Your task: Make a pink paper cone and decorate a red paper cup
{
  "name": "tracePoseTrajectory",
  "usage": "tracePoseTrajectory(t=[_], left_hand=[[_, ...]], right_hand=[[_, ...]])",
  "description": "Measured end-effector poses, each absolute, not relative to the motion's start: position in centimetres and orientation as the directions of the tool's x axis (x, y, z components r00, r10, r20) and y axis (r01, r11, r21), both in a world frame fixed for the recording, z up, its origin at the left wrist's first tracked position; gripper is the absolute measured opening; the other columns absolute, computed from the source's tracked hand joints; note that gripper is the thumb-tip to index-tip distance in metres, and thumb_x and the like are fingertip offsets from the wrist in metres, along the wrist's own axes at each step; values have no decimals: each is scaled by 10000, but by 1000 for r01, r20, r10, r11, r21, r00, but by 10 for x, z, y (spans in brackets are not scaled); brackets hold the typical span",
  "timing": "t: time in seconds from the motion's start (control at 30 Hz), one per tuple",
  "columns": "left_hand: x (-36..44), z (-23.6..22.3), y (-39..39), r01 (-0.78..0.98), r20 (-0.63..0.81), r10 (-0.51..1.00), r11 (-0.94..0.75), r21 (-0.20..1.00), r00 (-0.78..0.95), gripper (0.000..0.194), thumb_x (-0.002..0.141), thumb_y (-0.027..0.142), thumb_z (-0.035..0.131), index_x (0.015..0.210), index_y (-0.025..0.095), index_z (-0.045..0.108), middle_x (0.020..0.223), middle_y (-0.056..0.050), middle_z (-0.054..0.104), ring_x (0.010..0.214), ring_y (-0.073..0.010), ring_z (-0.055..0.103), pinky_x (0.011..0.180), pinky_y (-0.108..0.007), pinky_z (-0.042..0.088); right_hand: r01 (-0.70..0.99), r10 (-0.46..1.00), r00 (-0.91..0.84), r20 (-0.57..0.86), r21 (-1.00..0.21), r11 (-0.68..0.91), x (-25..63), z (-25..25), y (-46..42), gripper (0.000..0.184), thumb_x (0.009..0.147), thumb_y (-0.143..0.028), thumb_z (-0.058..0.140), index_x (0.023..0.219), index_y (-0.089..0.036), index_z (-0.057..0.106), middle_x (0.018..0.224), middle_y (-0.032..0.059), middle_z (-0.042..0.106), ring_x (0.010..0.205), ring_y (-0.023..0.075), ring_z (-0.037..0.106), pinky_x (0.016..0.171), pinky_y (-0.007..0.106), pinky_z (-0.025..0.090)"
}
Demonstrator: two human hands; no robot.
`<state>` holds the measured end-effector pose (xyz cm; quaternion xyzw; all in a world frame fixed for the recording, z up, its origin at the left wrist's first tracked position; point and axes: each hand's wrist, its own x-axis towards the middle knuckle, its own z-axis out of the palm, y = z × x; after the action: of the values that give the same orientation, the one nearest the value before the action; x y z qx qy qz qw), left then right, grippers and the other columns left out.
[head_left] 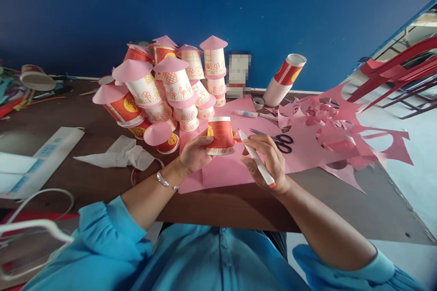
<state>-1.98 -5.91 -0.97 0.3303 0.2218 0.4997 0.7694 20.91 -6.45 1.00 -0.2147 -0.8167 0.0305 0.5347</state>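
Note:
In my left hand (197, 152) is a red and gold paper cup (220, 134), held upside down with its rim at the bottom. Small line drawings run along the white band near that rim. My right hand (268, 159) grips a white marker (256, 158) with a red end, its tip close to the cup's right side. Beneath both hands lie sheets of pink paper (218, 175). Black-handled scissors (283, 142) rest just beyond my right hand. To the left stand several stacked paper cups with pink cone tops (175, 84), many bearing flower drawings.
A tall stack of paper cups (280, 84) leans at the back, near a roll of clear tape (258, 102). Another marker (246, 113) lies on the paper. Cut pink scraps (334, 132) spread rightward. Crumpled white tissue (119, 154) is at left; red chairs (396, 70) stand beyond the table.

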Motion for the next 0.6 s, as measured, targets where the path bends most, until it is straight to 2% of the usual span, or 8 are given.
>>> tracePoseTrajectory(t=[0.17,0.3,0.4,0.5,0.6], left_hand=[[-20,-13,-61,-588,-6,924,248,770,382,487,822,342,903,1261,196,752,1271,-121,819,1189,-332,775,1076,-496,601],[-17,-16,-59,-516,47,957,113,849,288,502,803,371,979,1219,209,749,1173,-71,816,1086,-257,768,1032,-428,606],[-15,-20,-57,-417,80,965,33,908,250,557,766,360,1016,1211,220,713,1119,-53,804,1007,-239,764,949,-402,620],[-13,-22,-55,-334,118,968,-39,942,220,633,760,364,1023,1255,224,654,1114,-51,784,995,-230,752,908,-394,626],[-12,-23,-52,-258,201,964,-152,954,174,691,734,410,1031,1249,212,615,1108,-50,756,989,-219,729,879,-375,626]], right_hand=[[305,395,-322,861,-300,904,210,6,-62,307,1158,-324,585,1453,-247,624,1012,75,752,793,203,735,666,319,614],[346,520,-310,796,-415,842,211,-2,-57,265,1167,-293,562,1424,-265,616,982,36,790,736,174,751,709,305,626],[408,619,-269,738,-495,767,211,-9,-51,227,1174,-322,540,1379,-275,627,909,6,780,701,166,748,715,301,624],[451,644,-254,721,-501,739,212,-16,-42,232,1148,-320,575,1367,-268,633,963,29,794,790,192,774,737,310,623],[512,650,-265,712,-467,721,213,-23,-32,330,1110,-277,592,1439,-269,611,1164,89,802,967,239,791,770,338,634]])
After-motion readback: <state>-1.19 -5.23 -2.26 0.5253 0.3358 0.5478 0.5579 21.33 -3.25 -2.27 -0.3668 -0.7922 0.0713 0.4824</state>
